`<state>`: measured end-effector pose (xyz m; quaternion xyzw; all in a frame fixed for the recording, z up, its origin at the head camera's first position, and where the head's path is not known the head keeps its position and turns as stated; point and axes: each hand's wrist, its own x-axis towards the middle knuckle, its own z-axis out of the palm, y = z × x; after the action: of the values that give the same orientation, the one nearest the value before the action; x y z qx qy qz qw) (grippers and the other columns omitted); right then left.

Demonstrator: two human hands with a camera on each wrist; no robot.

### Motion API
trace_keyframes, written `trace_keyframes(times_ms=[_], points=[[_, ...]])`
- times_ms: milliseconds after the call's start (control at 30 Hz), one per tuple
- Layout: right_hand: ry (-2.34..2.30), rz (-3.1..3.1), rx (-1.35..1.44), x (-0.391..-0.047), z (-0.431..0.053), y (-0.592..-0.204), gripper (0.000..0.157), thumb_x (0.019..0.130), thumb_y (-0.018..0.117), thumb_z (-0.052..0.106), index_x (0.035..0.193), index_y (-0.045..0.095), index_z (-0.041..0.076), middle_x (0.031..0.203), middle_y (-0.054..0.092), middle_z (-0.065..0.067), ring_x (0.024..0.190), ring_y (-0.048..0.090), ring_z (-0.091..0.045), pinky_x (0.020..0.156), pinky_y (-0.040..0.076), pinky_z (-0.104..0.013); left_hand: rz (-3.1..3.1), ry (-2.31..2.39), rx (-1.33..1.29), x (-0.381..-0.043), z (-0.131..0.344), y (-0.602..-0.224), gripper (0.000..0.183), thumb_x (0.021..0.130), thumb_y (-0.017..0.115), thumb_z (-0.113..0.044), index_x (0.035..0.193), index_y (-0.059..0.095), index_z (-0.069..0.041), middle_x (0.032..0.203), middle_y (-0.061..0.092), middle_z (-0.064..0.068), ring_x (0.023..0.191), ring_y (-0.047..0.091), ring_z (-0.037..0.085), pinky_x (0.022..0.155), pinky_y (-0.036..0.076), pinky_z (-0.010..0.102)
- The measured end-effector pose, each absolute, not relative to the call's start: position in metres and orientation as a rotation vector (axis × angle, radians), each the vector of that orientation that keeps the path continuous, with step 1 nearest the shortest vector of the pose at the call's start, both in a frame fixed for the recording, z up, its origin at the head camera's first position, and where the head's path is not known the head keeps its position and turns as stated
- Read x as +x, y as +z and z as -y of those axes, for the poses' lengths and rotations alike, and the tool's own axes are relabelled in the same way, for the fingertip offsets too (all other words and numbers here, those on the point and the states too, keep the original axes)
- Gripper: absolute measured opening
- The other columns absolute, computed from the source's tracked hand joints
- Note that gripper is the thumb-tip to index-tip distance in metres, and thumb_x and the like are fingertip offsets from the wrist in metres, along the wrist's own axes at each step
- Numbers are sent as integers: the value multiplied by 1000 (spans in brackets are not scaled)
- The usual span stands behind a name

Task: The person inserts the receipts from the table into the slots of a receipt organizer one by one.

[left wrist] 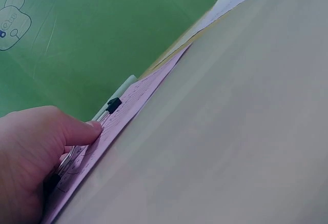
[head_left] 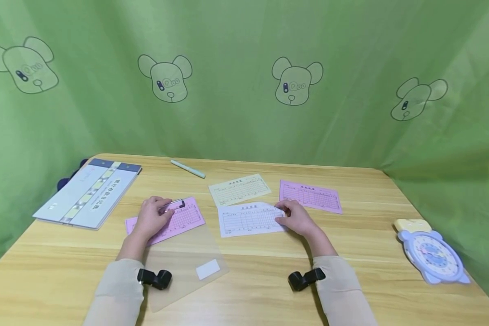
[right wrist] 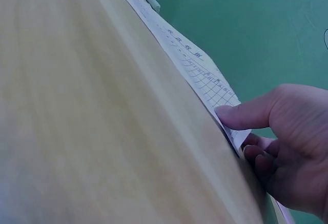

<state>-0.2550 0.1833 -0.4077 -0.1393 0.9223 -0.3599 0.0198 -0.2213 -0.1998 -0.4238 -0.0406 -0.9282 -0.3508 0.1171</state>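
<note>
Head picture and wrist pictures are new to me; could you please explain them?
There is no robot, only a person. The wide picture comes from a head camera; the two close ones come from a small black camera on each wrist. On the wooden table lie a grey folder, a pen, a see-through sheet, a cream form, a pink form and a blue clock. The bare left hand grips a metal clip over another pink form; the right hand pinches the edge of a white form.
</note>
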Motion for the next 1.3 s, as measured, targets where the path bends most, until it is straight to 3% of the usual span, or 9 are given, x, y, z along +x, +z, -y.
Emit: trace_keyframes(times_ms=[233, 433, 567, 733, 900, 1133, 1300], points=[[-1203, -2858, -405, -254, -182, -409, 46, 69, 67, 3, 112, 51, 4, 76, 47, -8, 65, 42, -19, 56, 38, -28, 2721, -1040, -112, -220, 200, -422, 37, 77, 60, -11, 110, 55, 5, 104, 48, 21, 97, 40, 34, 83, 32, 47], [-1271, -2853, -441, -253, -184, -409, 22, 70, 62, -3, 91, 57, 4, 69, 43, -6, 62, 40, -18, 54, 35, -28, 2718, -1035, -115, -221, 199, -421, 37, 77, 60, -11, 110, 55, 4, 104, 48, 21, 97, 40, 34, 84, 32, 46], [-1316, -2806, -447, -252, -187, -407, 16, 72, 58, -5, 86, 62, 1, 65, 42, -5, 60, 39, -17, 53, 34, -27, 2719, -1033, -119, -221, 198, -421, 36, 77, 60, -11, 110, 55, 4, 104, 48, 21, 97, 40, 34, 84, 32, 46], [-1404, -2672, -366, -251, -191, -404, 24, 72, 54, -7, 94, 62, -2, 82, 53, -12, 64, 44, -16, 54, 39, -24, 2717, -1030, -122, -220, 199, -421, 36, 77, 59, -10, 110, 55, 5, 103, 48, 22, 97, 40, 35, 84, 32, 47], [-1493, -2534, -257, -251, -195, -402, 30, 74, 50, -9, 102, 60, -2, 99, 52, -16, 62, 44, -14, 50, 40, -21, 2723, -1017, -128, -219, 200, -423, 36, 78, 59, -11, 110, 55, 4, 103, 48, 22, 97, 40, 35, 84, 32, 47], [-1627, -2414, -250, -249, -200, -398, 36, 74, 50, -10, 109, 55, -3, 121, 42, -22, 88, 53, -22, 73, 45, -29, 2721, -1027, -115, -219, 200, -423, 36, 78, 59, -10, 110, 55, 5, 103, 48, 21, 97, 40, 35, 84, 32, 47], [-1690, -2336, -301, -247, -198, -393, 38, 76, 49, -10, 114, 51, -4, 119, 43, -22, 89, 54, -24, 75, 45, -32, 2715, -1029, -111, -220, 199, -423, 36, 78, 59, -11, 109, 55, 5, 103, 48, 21, 97, 40, 35, 84, 31, 47]])
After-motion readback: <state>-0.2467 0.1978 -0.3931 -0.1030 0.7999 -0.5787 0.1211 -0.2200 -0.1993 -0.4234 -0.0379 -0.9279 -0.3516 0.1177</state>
